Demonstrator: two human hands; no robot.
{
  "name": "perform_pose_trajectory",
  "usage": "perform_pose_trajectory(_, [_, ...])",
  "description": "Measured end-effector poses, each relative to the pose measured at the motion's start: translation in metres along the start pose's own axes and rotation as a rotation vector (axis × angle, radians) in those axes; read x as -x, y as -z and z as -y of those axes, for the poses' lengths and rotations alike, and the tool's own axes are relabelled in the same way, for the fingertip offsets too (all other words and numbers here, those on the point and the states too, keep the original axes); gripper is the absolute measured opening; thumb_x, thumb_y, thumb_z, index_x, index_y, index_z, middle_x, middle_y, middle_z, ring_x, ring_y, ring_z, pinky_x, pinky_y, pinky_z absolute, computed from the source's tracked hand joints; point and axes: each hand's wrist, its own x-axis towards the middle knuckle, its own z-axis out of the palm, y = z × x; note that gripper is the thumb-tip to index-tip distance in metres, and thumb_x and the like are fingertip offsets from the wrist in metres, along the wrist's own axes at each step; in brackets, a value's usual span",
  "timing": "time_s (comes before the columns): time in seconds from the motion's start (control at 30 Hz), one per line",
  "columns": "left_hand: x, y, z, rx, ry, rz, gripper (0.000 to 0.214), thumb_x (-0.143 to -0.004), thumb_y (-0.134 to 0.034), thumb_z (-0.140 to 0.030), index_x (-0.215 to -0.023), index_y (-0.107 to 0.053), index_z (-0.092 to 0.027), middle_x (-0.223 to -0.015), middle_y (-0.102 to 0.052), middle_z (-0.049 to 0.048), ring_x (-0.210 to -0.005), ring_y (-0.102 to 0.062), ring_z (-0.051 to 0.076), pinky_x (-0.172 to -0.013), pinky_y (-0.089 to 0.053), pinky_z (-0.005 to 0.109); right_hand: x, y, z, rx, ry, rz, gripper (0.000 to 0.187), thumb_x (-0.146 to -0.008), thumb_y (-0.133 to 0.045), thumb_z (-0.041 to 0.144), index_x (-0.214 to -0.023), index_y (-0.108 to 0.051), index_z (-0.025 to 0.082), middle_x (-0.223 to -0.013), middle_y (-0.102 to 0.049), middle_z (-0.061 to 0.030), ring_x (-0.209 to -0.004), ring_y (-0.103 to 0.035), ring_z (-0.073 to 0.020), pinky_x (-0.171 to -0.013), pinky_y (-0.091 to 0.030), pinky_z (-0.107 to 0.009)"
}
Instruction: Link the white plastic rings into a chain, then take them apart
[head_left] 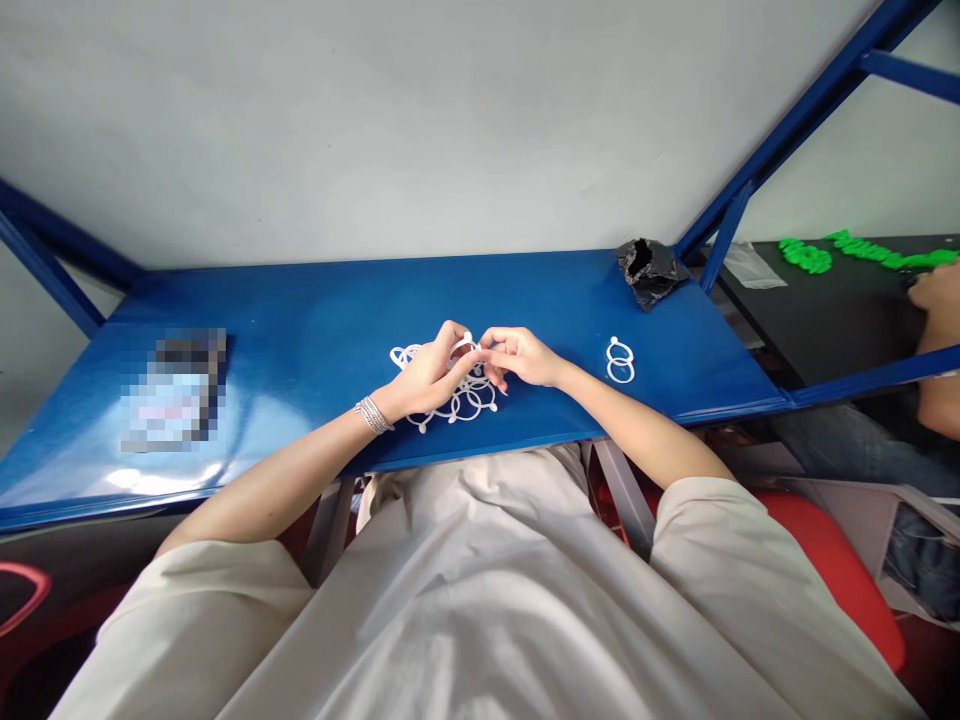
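Blue bench [360, 300] holds white plastic rings [469, 403], pinched by left grip [427, 378] and right grip [521, 358].

Bright light, white glare on the blue tabletop [322, 310], bowed edges.

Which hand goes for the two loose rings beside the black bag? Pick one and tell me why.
Probably the right hand: it is closer to the two white rings, with nothing between them, while the left hand is farther off, over the tangled white loops.

Left hand [427, 378], right hand [523, 357] together, fingers [489, 342] pinching.
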Motion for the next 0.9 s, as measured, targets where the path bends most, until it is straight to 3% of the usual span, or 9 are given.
perform_pose_trajectory(0.2, [-0.0001, -0.0012, -0.0007, -0.068, -0.066, -0.027, 0.011, -0.108, -0.048, -0.027, -0.117, -0.046, -0.021, -0.075, -0.060, -0.0028, -0.054, -0.051, 0.011, -0.057, -0.039, 0.025, -0.0016, -0.0017, -0.0008, -0.109, -0.038, -0.017, 0.047, -0.091, -0.081, 0.057, -0.095, -0.052, 0.020, -0.061, -0.071, 0.0024, -0.046, -0.064, -0.0130, -0.048, -0.055, -0.023])
perform_pose_trajectory(0.53, [0.0015, 0.0007, -0.0033, -0.115, -0.038, 0.052, 0.047, -0.111, -0.043, -0.030, -0.156, -0.034, -0.017, -0.079, -0.070, 0.0005, -0.061, -0.060, 0.016, -0.077, -0.055, 0.036, -0.0045, 0.0040, 0.0035, -0.353, 0.035, -0.150, 0.030, -0.099, -0.074, 0.037, -0.094, -0.050, 0.020, -0.081, -0.065, 0.0049, -0.059, -0.073, -0.0134, -0.062, -0.066, -0.029])
perform_pose_trajectory(0.73, [0.0011, 0.0008, -0.0012, -0.110, 0.029, -0.009, 0.047, -0.108, -0.045, -0.030, -0.154, -0.040, -0.020, -0.100, -0.079, 0.0059, -0.057, -0.060, 0.013, -0.077, -0.056, 0.035, -0.0028, 0.0054, 0.0073, -0.398, 0.089, -0.153, 0.040, -0.089, -0.085, 0.041, -0.092, -0.050, 0.021, -0.079, -0.060, 0.0068, -0.068, -0.074, -0.0140, -0.075, -0.069, -0.033])
perform_pose_trajectory(0.8, [0.0012, 0.0010, 0.0000, -0.122, 0.034, -0.036, 0.045, -0.105, -0.052, -0.032, -0.148, -0.046, -0.020, -0.108, -0.079, 0.0078, -0.065, -0.066, 0.014, -0.079, -0.058, 0.035, -0.0017, 0.0045, 0.0064, -0.343, 0.101, -0.141, 0.045, -0.085, -0.089, 0.046, -0.090, -0.051, 0.022, -0.077, -0.061, 0.0067, -0.071, -0.075, -0.0158, -0.077, -0.069, -0.035])
perform_pose_trajectory(0.9, [0.0018, 0.0004, 0.0015, -0.133, -0.023, -0.093, 0.049, -0.096, -0.064, -0.037, -0.140, -0.052, -0.019, -0.119, -0.077, 0.0117, -0.098, -0.076, 0.024, -0.092, -0.059, 0.040, 0.0000, 0.0023, 0.0042, -0.202, 0.098, -0.120, 0.048, -0.083, -0.090, 0.053, -0.088, -0.055, 0.021, -0.074, -0.066, 0.0038, -0.071, -0.075, -0.0173, -0.067, -0.064, -0.030])
